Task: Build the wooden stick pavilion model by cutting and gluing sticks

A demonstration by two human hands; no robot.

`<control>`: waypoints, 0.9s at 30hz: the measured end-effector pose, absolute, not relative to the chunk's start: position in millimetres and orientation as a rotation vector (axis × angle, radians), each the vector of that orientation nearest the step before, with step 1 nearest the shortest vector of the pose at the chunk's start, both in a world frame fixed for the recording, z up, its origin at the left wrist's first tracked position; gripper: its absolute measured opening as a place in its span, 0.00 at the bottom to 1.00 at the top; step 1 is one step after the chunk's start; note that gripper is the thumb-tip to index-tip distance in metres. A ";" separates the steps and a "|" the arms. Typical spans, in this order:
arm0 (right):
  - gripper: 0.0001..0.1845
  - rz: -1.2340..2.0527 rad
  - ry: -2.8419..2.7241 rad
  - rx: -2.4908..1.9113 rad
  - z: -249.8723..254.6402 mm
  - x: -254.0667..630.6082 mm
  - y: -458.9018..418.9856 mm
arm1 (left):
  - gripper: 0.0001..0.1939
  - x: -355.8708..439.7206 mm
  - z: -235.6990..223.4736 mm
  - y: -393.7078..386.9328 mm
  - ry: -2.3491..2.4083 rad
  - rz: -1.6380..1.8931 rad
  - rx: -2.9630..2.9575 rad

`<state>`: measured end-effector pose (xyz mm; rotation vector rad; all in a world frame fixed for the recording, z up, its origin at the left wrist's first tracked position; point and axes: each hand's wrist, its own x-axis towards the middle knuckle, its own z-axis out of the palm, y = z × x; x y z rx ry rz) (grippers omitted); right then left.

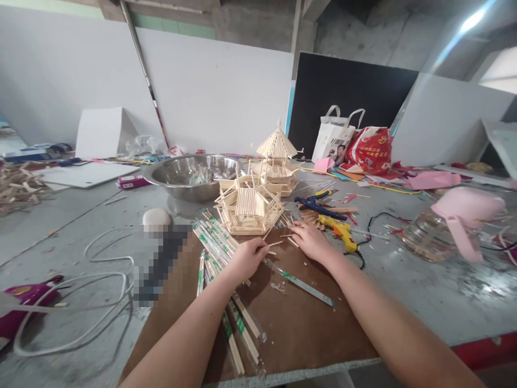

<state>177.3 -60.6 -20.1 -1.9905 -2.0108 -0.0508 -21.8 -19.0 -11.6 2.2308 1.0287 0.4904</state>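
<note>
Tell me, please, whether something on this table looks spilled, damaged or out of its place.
I see no clear spill or damage. It is only untidy: the wrapped sticks lie askew at different angles, and small pale scraps litter the brown board.

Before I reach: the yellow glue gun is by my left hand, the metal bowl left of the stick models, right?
No: the head view shows the yellow glue gun by your right hand. The metal bowl is left of the stick models.
</note>
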 end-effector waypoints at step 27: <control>0.19 -0.060 -2.009 -2.038 -21.7 175.9 -55.7 | 0.10 -22.2 -22.0 -15.1 1.007 0.550 2.223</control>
